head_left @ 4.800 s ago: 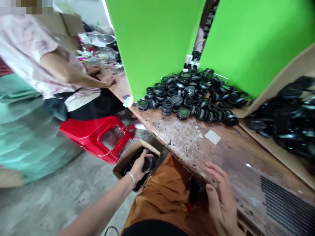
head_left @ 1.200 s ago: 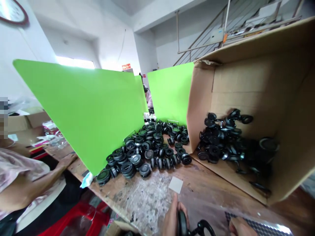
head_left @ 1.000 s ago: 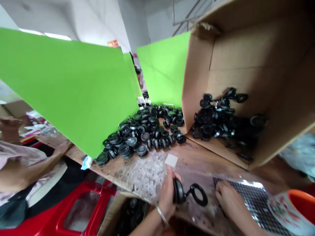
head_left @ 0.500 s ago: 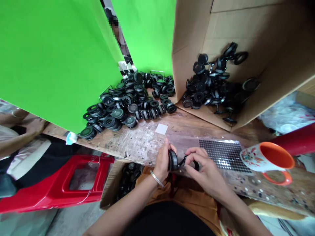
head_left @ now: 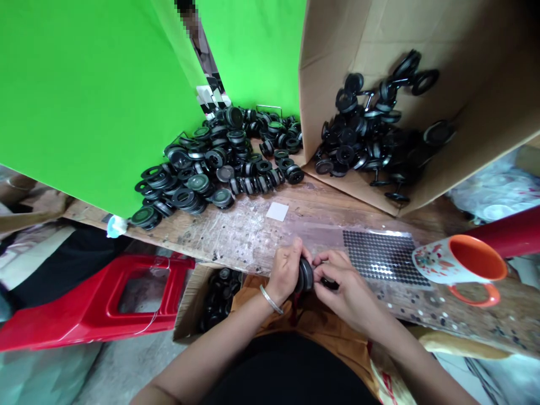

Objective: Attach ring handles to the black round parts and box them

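Above my lap, at the table's front edge, my left hand (head_left: 286, 271) is closed round a black round piece with a ridged rim (head_left: 306, 275). Its disc faces right, toward my other hand. My right hand (head_left: 340, 281) has thumb and fingertips pinched together close against that disc. A dark ring-like end (head_left: 329, 283) of the piece shows under the right fingers. The arm between disc and ring is mostly hidden by the fingers. Just right of my hands lies a clear sheet of small black dots (head_left: 382, 256).
Many similar black pieces (head_left: 198, 183) are heaped on the wooden table (head_left: 236, 236); others lie in a tipped cardboard box (head_left: 354, 194) and a lower box (head_left: 185, 315). An orange-and-white mug (head_left: 439, 264) stands right. A white square (head_left: 277, 211), green boards (head_left: 105, 101) and a red stool (head_left: 97, 315) are around.
My right fingers have moved left, close against the disc, and the arm between disc and ring is now covered. The disc has turned slightly in my left hand. The view has shifted slightly.
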Action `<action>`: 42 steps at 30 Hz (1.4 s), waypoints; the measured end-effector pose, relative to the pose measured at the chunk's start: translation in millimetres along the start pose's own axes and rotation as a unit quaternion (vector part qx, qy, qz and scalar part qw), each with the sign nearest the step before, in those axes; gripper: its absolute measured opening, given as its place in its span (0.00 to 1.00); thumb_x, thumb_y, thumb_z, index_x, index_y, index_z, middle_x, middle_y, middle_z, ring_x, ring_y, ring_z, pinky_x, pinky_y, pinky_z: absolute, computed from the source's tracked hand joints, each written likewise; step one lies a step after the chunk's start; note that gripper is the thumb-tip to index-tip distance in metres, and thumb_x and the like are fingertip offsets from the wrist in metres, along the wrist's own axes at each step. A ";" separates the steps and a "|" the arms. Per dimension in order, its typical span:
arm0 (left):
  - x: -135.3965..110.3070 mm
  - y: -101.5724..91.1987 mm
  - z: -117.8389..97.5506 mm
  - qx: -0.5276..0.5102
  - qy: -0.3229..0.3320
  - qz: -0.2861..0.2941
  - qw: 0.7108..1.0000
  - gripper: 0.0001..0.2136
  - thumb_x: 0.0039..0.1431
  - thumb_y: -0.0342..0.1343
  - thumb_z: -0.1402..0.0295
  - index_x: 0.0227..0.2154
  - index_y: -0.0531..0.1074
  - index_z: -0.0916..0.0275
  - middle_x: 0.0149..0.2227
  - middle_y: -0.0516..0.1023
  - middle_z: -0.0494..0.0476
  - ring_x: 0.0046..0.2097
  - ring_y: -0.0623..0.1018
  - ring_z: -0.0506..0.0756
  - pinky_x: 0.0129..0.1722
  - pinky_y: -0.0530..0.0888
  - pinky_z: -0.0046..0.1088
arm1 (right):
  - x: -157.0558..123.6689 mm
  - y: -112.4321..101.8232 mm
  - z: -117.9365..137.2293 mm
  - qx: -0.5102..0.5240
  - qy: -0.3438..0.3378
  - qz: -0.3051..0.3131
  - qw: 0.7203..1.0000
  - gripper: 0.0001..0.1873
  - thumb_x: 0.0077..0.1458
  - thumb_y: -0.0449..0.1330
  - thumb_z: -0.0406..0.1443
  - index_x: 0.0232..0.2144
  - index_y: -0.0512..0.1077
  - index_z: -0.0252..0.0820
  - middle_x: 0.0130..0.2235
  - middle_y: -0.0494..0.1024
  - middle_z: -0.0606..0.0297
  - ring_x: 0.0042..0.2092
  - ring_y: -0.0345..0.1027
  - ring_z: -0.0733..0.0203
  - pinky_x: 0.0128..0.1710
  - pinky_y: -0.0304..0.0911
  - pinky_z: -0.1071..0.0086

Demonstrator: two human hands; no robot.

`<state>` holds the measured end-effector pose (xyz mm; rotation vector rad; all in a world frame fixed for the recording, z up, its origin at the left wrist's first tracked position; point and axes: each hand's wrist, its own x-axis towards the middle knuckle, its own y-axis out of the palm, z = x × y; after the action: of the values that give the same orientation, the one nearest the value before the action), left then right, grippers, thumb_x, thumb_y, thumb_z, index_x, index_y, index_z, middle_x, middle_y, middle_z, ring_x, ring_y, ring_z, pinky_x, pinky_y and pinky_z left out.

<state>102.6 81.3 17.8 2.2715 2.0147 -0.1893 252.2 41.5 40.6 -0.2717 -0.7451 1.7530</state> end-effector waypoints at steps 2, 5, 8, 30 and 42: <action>0.9 0.1 0.5 -0.010 -0.009 -0.033 0.999 0.32 0.58 0.39 0.39 0.16 0.69 0.61 0.16 0.66 0.52 0.22 0.66 0.51 0.26 0.64 0.27 | -5.7 2.9 -1.1 -0.037 -0.065 -0.036 0.997 0.08 0.55 0.56 0.26 0.33 0.72 0.43 0.44 0.71 0.58 0.49 0.64 0.53 0.48 0.64 0.57; 4.1 -0.9 2.5 -0.032 -0.023 -0.074 0.996 0.32 0.59 0.37 0.39 0.16 0.67 0.61 0.17 0.66 0.52 0.22 0.66 0.50 0.25 0.64 0.27 | -17.0 9.3 -1.1 -0.096 -0.156 -0.065 0.981 0.18 0.56 0.55 0.25 0.48 0.70 0.42 0.49 0.71 0.54 0.56 0.61 0.49 0.54 0.61 0.49; 8.0 -2.7 6.9 -0.054 -0.035 -0.072 0.995 0.33 0.58 0.35 0.37 0.18 0.67 0.61 0.17 0.66 0.52 0.21 0.66 0.50 0.23 0.63 0.26 | -25.3 12.7 -1.8 -0.164 -0.173 -0.056 0.970 0.24 0.56 0.55 0.25 0.55 0.65 0.40 0.52 0.71 0.51 0.61 0.57 0.45 0.58 0.55 0.43; 8.7 -9.4 2.0 -0.096 -0.061 -0.084 0.990 0.33 0.54 0.43 0.37 0.13 0.67 0.63 0.12 0.63 0.51 0.16 0.64 0.47 0.17 0.59 0.23 | 36.1 -19.5 -116.3 -0.290 0.173 -0.053 0.940 0.08 0.50 0.53 0.30 0.21 0.69 0.40 0.27 0.70 0.61 0.29 0.61 0.61 0.31 0.51 0.68; 5.3 -13.4 3.8 -0.052 -0.021 -0.046 0.997 0.32 0.59 0.42 0.41 0.13 0.69 0.62 0.15 0.67 0.53 0.18 0.65 0.48 0.22 0.62 0.26 | 25.2 -15.5 -34.8 -0.110 -0.099 -0.031 0.989 0.03 0.56 0.55 0.31 0.30 0.67 0.43 0.42 0.69 0.60 0.48 0.62 0.55 0.49 0.59 0.59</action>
<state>89.8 87.4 13.3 2.0984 2.0575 -0.1351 275.0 79.1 28.0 -0.2219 -1.0822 1.6563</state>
